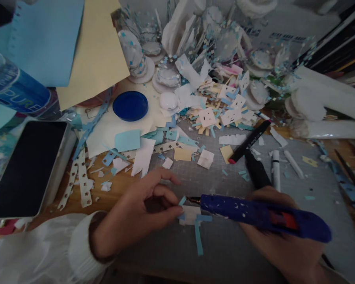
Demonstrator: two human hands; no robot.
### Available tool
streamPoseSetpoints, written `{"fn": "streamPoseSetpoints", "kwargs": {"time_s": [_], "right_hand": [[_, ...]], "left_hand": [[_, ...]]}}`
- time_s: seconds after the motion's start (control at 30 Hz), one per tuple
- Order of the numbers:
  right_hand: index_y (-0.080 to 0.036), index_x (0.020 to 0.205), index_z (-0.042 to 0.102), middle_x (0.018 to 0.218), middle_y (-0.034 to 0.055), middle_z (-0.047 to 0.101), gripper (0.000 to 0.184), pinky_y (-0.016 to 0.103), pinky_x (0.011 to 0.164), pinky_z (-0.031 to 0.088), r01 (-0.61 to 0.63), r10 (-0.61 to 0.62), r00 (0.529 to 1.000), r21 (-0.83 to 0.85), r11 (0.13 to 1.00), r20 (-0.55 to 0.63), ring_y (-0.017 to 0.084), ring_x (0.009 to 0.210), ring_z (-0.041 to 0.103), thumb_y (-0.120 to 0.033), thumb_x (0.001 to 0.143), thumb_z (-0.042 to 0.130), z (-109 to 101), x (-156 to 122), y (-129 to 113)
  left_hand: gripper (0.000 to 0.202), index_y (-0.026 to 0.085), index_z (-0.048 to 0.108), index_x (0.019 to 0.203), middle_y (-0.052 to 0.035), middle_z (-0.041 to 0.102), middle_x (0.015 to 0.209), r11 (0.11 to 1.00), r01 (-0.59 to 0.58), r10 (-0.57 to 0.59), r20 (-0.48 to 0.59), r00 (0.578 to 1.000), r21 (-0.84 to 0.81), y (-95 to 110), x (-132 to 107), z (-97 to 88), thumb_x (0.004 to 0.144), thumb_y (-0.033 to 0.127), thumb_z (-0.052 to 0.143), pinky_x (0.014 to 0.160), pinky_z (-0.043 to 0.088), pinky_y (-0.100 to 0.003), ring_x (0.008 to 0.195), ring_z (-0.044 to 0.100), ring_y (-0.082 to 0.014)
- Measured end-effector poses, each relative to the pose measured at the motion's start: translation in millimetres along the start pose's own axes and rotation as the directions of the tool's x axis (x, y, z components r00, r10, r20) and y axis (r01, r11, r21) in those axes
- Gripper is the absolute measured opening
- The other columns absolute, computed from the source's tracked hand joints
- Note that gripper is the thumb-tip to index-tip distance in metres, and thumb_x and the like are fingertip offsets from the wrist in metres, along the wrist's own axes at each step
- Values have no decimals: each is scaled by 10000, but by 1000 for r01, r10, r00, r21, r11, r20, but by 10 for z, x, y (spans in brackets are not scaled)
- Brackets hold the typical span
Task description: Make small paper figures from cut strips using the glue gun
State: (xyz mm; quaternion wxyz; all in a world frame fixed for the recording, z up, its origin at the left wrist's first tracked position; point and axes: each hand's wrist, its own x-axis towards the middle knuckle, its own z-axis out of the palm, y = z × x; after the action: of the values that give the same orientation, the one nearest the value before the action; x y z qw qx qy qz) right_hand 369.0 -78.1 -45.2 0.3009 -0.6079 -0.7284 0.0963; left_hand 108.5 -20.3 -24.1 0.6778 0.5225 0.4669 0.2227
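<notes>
The left hand [142, 209] pinches a narrow light-blue paper strip [182, 200] between thumb and a bent finger, at the near edge of the grey cutting mat [165, 240], over a small white paper piece [191, 215] with blue strips. The right hand [284, 252] has its fingers wrapped around a dark-blue plastic glue gun [233, 207], nozzle beside the strip. A thick black marker [256, 171] crowds the right hand's far side; a red-tipped black marker [250, 142] lies beyond. Paper scraps [205, 159] litter the far side; a black-screened phone [28, 165] sits left.

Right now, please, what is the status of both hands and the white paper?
Right hand holding blue glue gun. Left hand near its tip, grip unclear. White paper on mat, blue strips alongside. Markers lie beyond.
</notes>
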Motion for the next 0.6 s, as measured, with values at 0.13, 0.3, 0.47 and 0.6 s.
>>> {"fn": "streamPoseSetpoints", "kwargs": {"time_s": [0.13, 0.3, 0.47, 0.6], "right_hand": [[-251, 861, 573, 724, -32, 601, 162, 259, 565, 455, 12, -12, 1000, -38, 999, -10, 133, 592, 603, -307, 725, 640, 0, -48, 65], [-229, 805, 586, 667, -4, 604, 204, 275, 562, 430, -112, 68, 975, -202, 973, -210, 166, 583, 586, -392, 720, 675, -20, 41, 27], [-197, 601, 559, 500, 41, 518, 358, 318, 516, 355, -559, 355, 784, -331, 760, -510, 229, 512, 549, -525, 666, 686, -164, 141, 24], [-157, 738, 617, 663, 143, 603, 387, 383, 587, 388, -749, 507, 615, -248, 614, -604, 340, 686, 622, -542, 698, 618, -398, -73, 138]], "left_hand": [[300, 235, 522, 992, 57, 654, 648, 1000, -27, 27, -3, 1000, 15, -13, -27, -4, 757, 184, 701, 567, 457, -162, 600, 605, -97], [288, 226, 544, 970, 40, 674, 661, 998, -68, 68, -7, 998, 6, -6, -47, -3, 746, 193, 722, 572, 482, -184, 605, 632, -113], [279, 186, 556, 920, 21, 681, 652, 992, -122, 123, -63, 990, 15, 30, -56, 30, 719, 206, 750, 582, 483, -194, 620, 626, -117], [264, 175, 559, 903, 16, 684, 659, 984, -176, 175, -88, 981, -4, 32, -156, 70, 727, 217, 751, 545, 444, -176, 620, 617, -106]]}}
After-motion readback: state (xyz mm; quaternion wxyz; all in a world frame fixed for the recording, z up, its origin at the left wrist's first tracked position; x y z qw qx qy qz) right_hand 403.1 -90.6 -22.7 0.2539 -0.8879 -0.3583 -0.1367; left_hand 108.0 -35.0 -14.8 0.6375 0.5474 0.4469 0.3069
